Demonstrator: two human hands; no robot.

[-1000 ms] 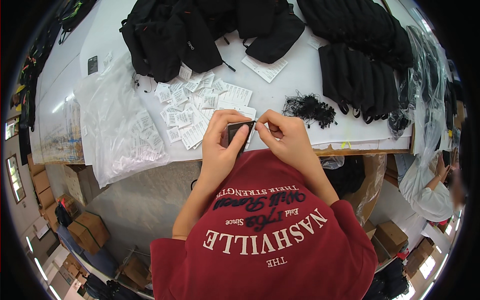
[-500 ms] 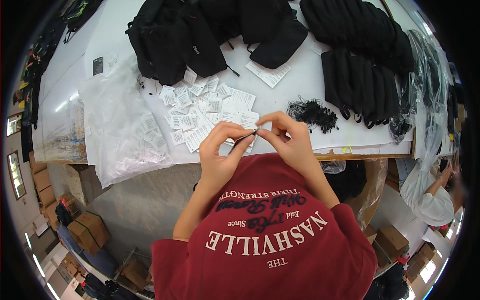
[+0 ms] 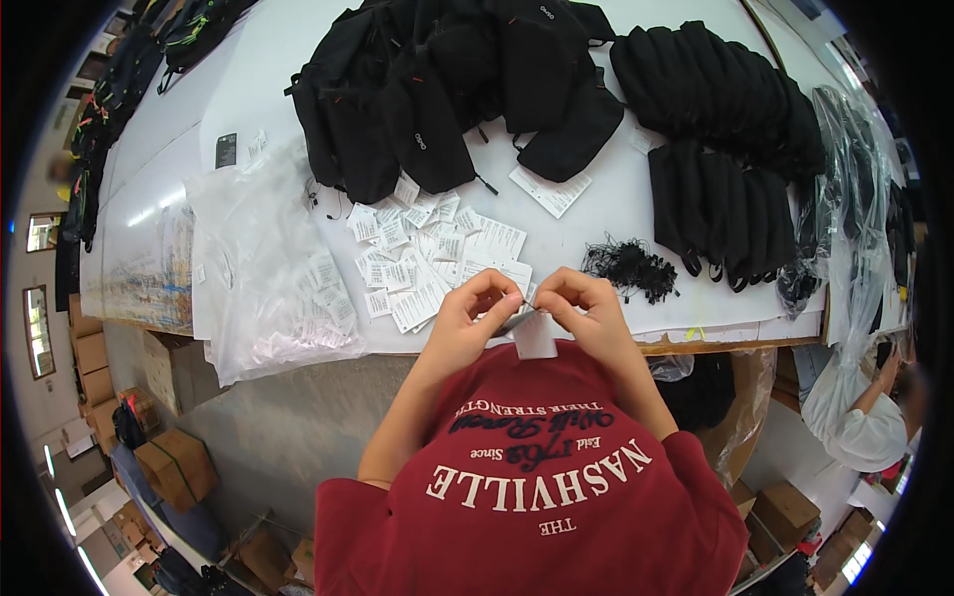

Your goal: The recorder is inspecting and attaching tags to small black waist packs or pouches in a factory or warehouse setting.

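Left hand, right hand, both pinched at tag

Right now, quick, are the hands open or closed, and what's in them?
Left hand: closed, pinching a dark hang tag.
Right hand: closed in a pinch at a white tag's top; exact grip hidden.

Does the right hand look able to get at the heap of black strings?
Likely yes: the heap of black strings lies uncovered just beyond the right hand, nothing visible between, though that hand seems busy pinching a white tag.
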